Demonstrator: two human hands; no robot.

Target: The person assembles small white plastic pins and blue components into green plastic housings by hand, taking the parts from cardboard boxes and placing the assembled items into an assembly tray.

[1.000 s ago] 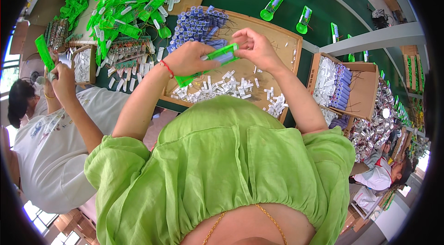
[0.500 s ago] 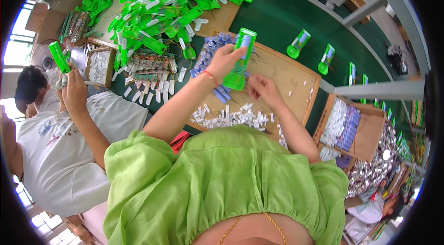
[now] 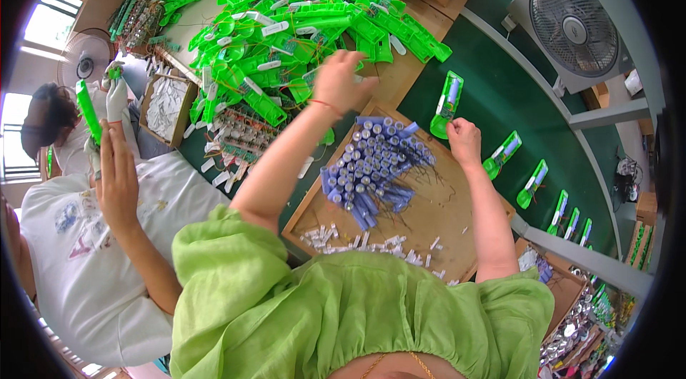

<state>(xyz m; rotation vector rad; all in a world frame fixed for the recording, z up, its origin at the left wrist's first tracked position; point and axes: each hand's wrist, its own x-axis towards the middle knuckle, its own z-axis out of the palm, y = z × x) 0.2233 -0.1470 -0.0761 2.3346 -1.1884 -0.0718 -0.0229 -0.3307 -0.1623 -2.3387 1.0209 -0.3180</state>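
Observation:
My left hand (image 3: 341, 84) reaches over the edge of a large heap of green plastic housings (image 3: 293, 43), fingers apart and nothing visibly held. Wires and white plastic pieces lie among the heap. My right hand (image 3: 465, 141) is closed, its fingertips at the lower end of a green housing (image 3: 443, 111) on the dark green belt. A blue battery cell (image 3: 453, 91) lies inside that housing. Between my arms is a wooden tray (image 3: 443, 218) with a cluster of blue battery cells (image 3: 368, 164) and small white pieces (image 3: 379, 243).
More filled housings (image 3: 531, 184) stand in a row along the belt. A box fan (image 3: 572, 25) is at the far right. To the left, a person in white (image 3: 107, 236) holds a green housing (image 3: 88, 111). Cardboard boxes (image 3: 166, 109) hold white parts.
The housing with the blue cell, held in my left hand before, now lies on the belt by my right hand. My left hand has moved to the green heap. The view has shifted.

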